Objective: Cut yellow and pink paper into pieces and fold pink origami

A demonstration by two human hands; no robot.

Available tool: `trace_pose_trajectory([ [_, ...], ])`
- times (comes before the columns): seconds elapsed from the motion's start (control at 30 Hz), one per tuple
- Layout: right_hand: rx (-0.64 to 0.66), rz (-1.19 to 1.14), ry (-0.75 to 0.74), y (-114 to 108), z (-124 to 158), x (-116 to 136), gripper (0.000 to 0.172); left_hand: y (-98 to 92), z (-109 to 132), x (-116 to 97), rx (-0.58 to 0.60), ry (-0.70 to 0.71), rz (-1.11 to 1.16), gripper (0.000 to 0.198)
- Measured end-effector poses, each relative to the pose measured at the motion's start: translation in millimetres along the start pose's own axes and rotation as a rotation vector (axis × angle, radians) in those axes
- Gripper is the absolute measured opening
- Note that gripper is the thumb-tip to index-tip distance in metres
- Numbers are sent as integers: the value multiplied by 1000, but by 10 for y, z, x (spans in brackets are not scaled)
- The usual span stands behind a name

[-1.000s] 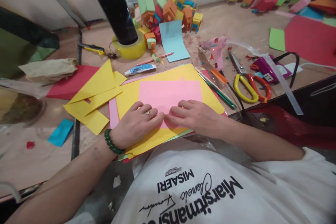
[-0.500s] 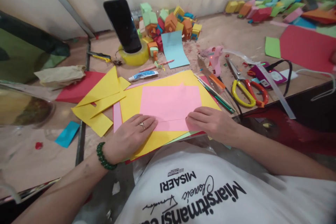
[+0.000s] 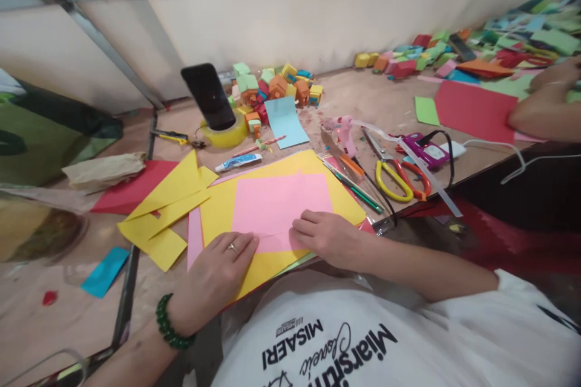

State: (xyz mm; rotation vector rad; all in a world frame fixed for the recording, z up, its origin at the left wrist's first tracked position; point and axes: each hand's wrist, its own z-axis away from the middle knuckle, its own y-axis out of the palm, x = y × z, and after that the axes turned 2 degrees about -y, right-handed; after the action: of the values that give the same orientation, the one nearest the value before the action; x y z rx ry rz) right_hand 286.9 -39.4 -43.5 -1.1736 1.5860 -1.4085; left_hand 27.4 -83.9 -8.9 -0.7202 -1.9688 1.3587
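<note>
A pink sheet of paper [image 3: 281, 202] lies on a larger yellow sheet [image 3: 345, 196], with a crease line along its near edge. My left hand [image 3: 227, 263] holds the near left corner of the pink sheet, fingers together and pressed on it; a ring and a green bead bracelet [image 3: 171, 321] are on this arm. At the near right corner, my right hand [image 3: 324, 237] has its bent fingers on the same edge. Both thumbs are largely hidden. More coloured sheets show beneath the yellow one.
Right of the stack lie pencils [image 3: 358, 188], scissors [image 3: 393, 180] and a pink glue gun [image 3: 345, 136]. Behind stand a phone [image 3: 209, 97], a tape roll [image 3: 224, 134] and folded paper pieces [image 3: 276, 87]. Yellow strips [image 3: 166, 208] lie left. Another person's hand [image 3: 551, 81] rests near red paper [image 3: 476, 110].
The view has swung up and to the right, and another person's hand and forearm now show at far right. My hands stay at the pink sheet's near edge.
</note>
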Motion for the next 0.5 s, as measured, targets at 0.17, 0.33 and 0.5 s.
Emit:
trace_pose_trajectory([
  [0.17,-145,-14,144,-20,332,24,25,79,91,-38,-13,-90,6,33],
  [0.33,-202,-34,266,-55,406,107,23,77,132,-38,104,-172,100,36],
  [0.5,-229,-94,463,-114,538,-49,27,-105,22,66,180,-264,223,30],
])
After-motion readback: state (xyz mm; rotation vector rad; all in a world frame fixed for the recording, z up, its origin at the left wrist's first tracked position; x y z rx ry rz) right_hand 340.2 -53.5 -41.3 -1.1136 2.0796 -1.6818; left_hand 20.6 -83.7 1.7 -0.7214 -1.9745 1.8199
